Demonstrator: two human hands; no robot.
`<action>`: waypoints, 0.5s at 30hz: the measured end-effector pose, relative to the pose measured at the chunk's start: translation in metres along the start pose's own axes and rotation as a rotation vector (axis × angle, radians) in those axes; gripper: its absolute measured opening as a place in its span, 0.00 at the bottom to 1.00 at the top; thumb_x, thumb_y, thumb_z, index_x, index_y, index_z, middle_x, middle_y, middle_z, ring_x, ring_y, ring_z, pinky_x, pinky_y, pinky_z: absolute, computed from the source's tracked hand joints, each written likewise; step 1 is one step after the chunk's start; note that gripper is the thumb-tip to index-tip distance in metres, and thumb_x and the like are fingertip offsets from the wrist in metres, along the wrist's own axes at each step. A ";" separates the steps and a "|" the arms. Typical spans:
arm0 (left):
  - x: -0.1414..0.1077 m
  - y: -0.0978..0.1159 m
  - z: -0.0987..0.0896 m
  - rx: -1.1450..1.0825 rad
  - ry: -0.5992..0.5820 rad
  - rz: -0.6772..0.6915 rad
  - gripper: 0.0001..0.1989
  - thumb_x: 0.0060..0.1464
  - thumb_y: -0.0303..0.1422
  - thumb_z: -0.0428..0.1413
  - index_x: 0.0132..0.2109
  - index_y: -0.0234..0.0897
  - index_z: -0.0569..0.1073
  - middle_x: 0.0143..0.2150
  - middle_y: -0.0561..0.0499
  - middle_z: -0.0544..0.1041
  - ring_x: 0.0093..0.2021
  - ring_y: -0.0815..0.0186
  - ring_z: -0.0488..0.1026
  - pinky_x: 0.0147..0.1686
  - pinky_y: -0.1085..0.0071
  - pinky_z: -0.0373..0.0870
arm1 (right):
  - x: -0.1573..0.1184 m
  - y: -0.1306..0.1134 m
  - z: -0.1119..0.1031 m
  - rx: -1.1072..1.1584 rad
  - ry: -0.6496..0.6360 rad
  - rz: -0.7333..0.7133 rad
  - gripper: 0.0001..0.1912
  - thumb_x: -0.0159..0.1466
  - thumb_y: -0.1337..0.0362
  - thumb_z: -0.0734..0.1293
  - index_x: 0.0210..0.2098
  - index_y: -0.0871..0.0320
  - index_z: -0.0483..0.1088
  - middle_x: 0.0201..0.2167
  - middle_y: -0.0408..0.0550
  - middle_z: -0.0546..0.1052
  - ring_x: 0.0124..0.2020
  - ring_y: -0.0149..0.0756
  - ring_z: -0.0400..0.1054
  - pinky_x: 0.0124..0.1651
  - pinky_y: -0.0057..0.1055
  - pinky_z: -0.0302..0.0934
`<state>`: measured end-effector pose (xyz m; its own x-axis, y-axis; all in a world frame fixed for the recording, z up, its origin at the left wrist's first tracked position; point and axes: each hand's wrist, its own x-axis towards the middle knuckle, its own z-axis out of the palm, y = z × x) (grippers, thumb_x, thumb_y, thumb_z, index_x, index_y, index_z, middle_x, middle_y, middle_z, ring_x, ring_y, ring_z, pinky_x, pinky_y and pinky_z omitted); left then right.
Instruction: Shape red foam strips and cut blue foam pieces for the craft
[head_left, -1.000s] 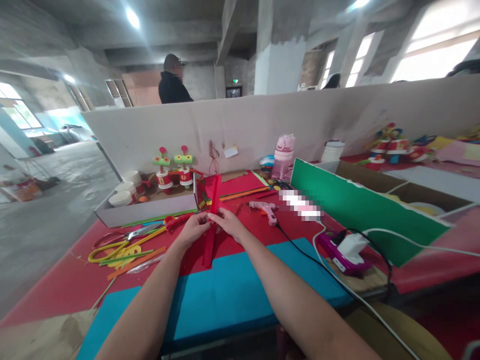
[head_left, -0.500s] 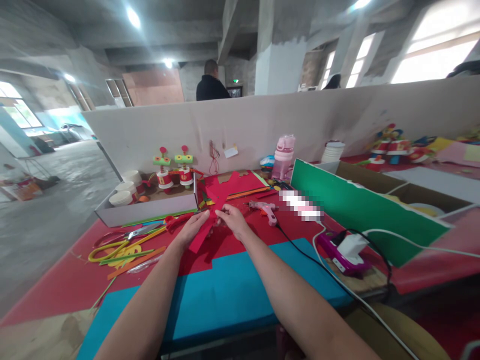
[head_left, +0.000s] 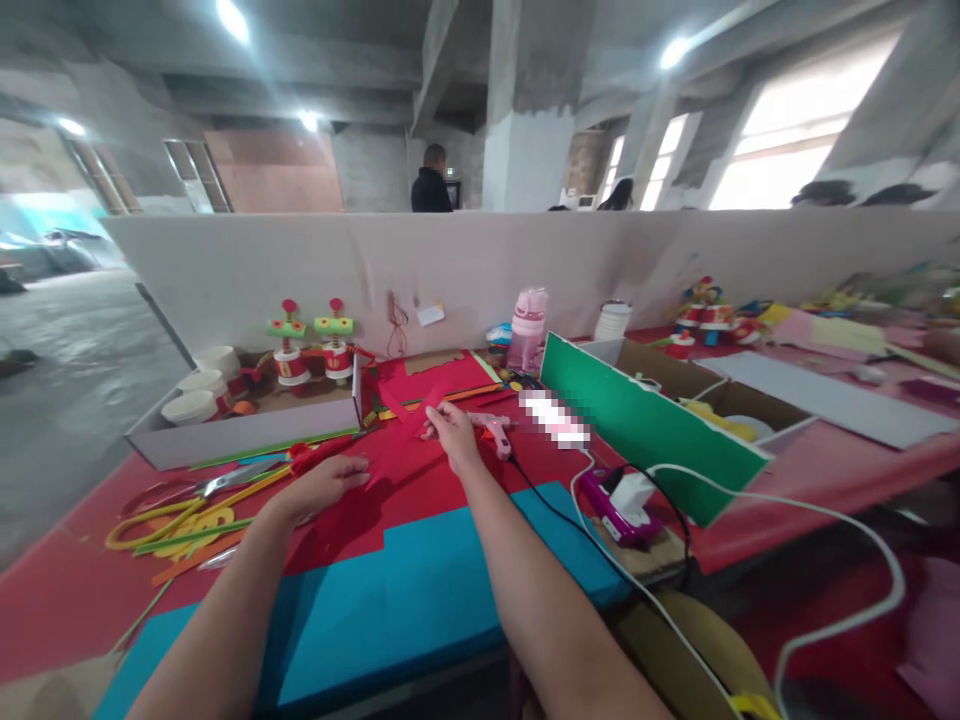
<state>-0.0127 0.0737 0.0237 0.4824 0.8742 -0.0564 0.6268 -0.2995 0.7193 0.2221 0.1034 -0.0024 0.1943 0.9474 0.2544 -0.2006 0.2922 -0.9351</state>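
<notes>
My right hand [head_left: 452,435] pinches a red paper strip [head_left: 411,432] between thumb and fingers, above the red-covered table. The strip slants down to the left and blurs against red paper beneath. My left hand [head_left: 330,484] is open to the left of it, fingers pointing toward the strip and apparently not gripping it. Just right of my right hand lies a pink hot glue gun [head_left: 495,432] with a black cord. Scissors with yellow handles [head_left: 154,528] rest left of my left hand among yellow, green and orange strips [head_left: 187,570].
A blue board [head_left: 375,590] lies along the front edge. A low white box [head_left: 247,437] at left holds paper cups [head_left: 191,406] and two cup figures [head_left: 291,368]. A green-sided box [head_left: 637,430], purple power strip [head_left: 619,510], cables and a pink bottle [head_left: 529,328] occupy the right.
My left hand has left the red strip and moved down to the left, its fingers opening. My right hand keeps hold of the strip. The view has turned rightward.
</notes>
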 end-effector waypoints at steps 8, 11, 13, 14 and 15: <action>-0.021 0.007 -0.016 0.476 -0.224 0.006 0.15 0.52 0.34 0.49 0.42 0.38 0.78 0.45 0.45 0.78 0.44 0.58 0.72 0.45 0.70 0.65 | -0.032 -0.053 -0.036 -0.318 0.564 -0.363 0.17 0.63 0.51 0.59 0.34 0.59 0.66 0.28 0.48 0.74 0.27 0.34 0.69 0.33 0.30 0.63; -0.019 0.004 -0.014 0.468 -0.253 0.080 0.11 0.49 0.31 0.50 0.32 0.38 0.78 0.31 0.48 0.78 0.32 0.63 0.71 0.33 0.73 0.63 | -0.066 -0.060 -0.020 -0.617 0.275 -0.533 0.15 0.67 0.54 0.57 0.36 0.58 0.69 0.33 0.52 0.75 0.36 0.39 0.69 0.42 0.34 0.63; -0.012 0.003 -0.011 0.437 -0.248 0.105 0.07 0.45 0.30 0.53 0.26 0.38 0.76 0.25 0.50 0.76 0.25 0.65 0.68 0.27 0.74 0.60 | -0.085 -0.053 -0.001 -0.791 -0.264 -0.541 0.16 0.68 0.57 0.55 0.39 0.56 0.72 0.36 0.53 0.76 0.40 0.39 0.69 0.46 0.34 0.62; -0.008 0.004 -0.009 0.421 -0.228 0.112 0.06 0.43 0.29 0.54 0.25 0.38 0.76 0.23 0.50 0.75 0.24 0.66 0.66 0.26 0.74 0.59 | -0.092 -0.046 0.008 -0.865 -0.512 -0.537 0.16 0.69 0.57 0.56 0.44 0.55 0.72 0.40 0.53 0.77 0.44 0.40 0.69 0.50 0.36 0.61; -0.004 0.005 -0.008 0.413 -0.210 0.120 0.05 0.42 0.29 0.55 0.24 0.39 0.75 0.21 0.51 0.74 0.23 0.66 0.66 0.25 0.74 0.58 | -0.098 -0.038 0.016 -0.940 -0.685 -0.527 0.18 0.68 0.56 0.57 0.51 0.54 0.69 0.48 0.53 0.75 0.50 0.41 0.67 0.54 0.38 0.58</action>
<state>-0.0160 0.0714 0.0332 0.6530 0.7404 -0.1592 0.7292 -0.5580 0.3962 0.1951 0.0018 0.0125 -0.5461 0.7009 0.4589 0.5574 0.7129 -0.4255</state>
